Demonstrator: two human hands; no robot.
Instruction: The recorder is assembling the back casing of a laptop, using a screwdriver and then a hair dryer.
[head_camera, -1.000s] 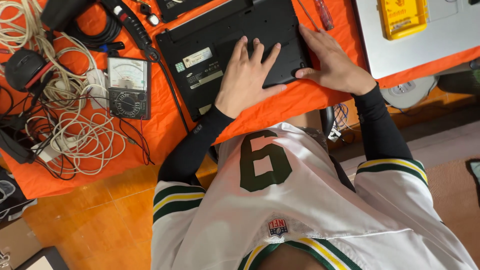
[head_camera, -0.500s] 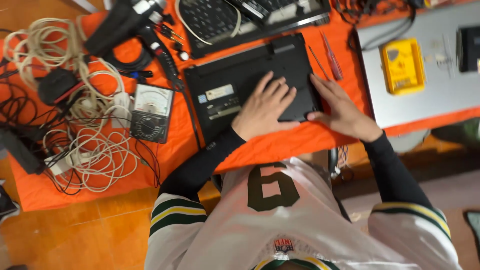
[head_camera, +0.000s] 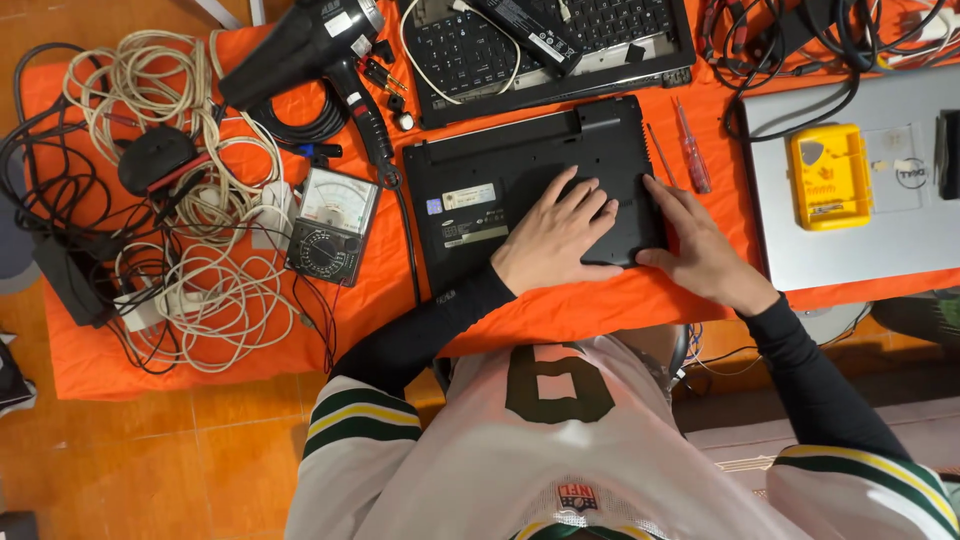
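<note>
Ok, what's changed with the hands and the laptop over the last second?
Little: the view tipped up, showing more of the far side of the table. The left hand stays flat on the upturned black laptop; the right hand still grips its right edge. Neither let go. The meter hasn't moved.

White jersey (head_camera: 560, 460) — green-and-yellow striped sleeves over black undersleeves (head_camera: 420, 335); both hands bare.

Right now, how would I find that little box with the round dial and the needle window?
Start at the orange cloth and the black upturned laptop under both hands. Look just left of it, beside the tangle of pale cables. The meter lies flat there: the only thing with a white needle window above a black round dial.
</note>
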